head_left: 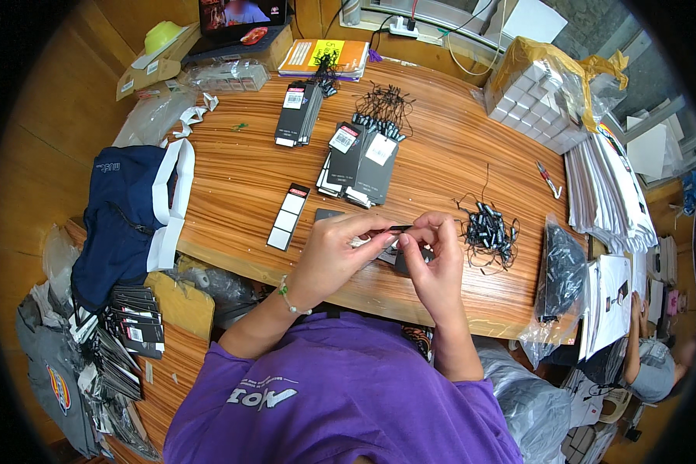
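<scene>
Clock centre: the hands. The black piece is at that centre, above the table's near edge. The left hand pinches it in a narrow grip; the right hand's fingertips meet its other end, but whether they grip cannot be told.

Handling (judged): light, thin, fairly stiff, easily bent. Take hold by the edges, between thumb and forefinger.

Surface: striped wood grain, smooth-looking. Cords lie tangled at 3 o'clock, a sticker strip at 9, tags between 11 and 12, snips at 2.

Room: cartons between 1 and 2, a screen at 11, a navy garment at 9, a co-worker at 4.
</scene>
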A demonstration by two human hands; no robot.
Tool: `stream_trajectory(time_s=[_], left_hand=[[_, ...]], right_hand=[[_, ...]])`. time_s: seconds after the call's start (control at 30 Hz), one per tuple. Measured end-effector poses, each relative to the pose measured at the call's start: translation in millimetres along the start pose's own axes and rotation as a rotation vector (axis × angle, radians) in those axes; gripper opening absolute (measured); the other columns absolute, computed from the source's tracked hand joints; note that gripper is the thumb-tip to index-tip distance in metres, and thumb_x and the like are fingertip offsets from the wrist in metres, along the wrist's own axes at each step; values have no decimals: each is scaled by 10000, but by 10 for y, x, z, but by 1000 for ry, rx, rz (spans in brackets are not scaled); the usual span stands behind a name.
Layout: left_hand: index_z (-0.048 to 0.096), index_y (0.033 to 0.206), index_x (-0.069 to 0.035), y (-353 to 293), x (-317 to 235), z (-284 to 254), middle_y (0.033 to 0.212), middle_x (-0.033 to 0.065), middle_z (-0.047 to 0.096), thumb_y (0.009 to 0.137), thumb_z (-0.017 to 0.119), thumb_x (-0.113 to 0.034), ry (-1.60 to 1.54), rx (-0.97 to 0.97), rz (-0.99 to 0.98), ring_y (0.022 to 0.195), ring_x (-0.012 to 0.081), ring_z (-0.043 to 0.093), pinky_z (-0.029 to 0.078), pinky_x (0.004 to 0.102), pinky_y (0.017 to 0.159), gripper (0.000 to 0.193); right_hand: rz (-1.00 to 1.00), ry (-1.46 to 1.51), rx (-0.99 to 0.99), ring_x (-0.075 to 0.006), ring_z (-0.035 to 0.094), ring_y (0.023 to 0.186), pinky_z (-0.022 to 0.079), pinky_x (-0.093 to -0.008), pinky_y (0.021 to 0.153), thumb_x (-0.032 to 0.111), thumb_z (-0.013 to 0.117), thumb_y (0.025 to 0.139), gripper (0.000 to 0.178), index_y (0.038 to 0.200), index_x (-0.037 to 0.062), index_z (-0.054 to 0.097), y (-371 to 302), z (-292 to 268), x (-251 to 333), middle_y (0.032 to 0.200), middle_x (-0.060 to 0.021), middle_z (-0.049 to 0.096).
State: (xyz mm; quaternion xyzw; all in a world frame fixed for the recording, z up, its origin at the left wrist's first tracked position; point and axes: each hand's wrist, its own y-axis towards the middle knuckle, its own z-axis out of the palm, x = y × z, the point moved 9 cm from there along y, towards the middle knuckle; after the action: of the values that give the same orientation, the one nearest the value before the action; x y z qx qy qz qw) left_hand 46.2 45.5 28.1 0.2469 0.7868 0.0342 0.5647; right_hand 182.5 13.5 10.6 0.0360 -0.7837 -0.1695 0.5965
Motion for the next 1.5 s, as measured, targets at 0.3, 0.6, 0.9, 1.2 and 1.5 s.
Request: stream_trajectory(time_s=[0.3, 0.6, 0.9, 1.2, 1.5], left_hand=[[664, 869, -1, 12, -193, 79, 762, 92, 645, 743, 674, -40, 179, 61, 236, 664, 200, 613, 486, 278, 595, 132], [670, 845, -47, 17, -328, 49, 820, 47, 636, 710, 677, -64, 235, -7, 450, 754, 204, 599, 469, 309, 638, 137], [670, 805, -140, -117, -444, 151, 864, -13, 582, 681, 636, -119, 406, -15, 703, 834, 170, 554, 409, 359, 749, 130], [678, 864, -102, -20, -127, 97, 738, 11, 504, 697, 677, -15, 26, 17, 390, 656, 153, 510, 406, 281, 559, 188], [573, 1104, -82, 89, 56, 229, 1028, 100, 515, 794, 603, -20, -137, -7, 277, 895, 217, 543, 449, 304, 750, 317]], right_hand=[[39, -131, 66, -180, 592, 605, 465, -277, 570, -45, 585, 785, 231, 967, 9, 453, 56, -11, 82, 692, -122, 592], [192, 275, 117, -132, 608, 773, 463, -244, 687, -6, 534, 864, 139, 1000, -33, 528, 93, 11, 0, 812, -75, 636], [357, 796, -5, -90, 466, 839, 391, -243, 763, 173, 497, 916, 105, 911, 69, 514, 40, 30, -417, 976, -24, 505], [142, 1371, 263, -130, 373, 658, 344, -288, 657, 216, 523, 900, 148, 893, 109, 421, 282, 90, -91, 711, -3, 393], [21, 1323, 165, -124, 337, 635, 324, -286, 671, 215, 521, 902, 150, 886, 111, 414, 387, 108, -5, 662, 9, 368]])
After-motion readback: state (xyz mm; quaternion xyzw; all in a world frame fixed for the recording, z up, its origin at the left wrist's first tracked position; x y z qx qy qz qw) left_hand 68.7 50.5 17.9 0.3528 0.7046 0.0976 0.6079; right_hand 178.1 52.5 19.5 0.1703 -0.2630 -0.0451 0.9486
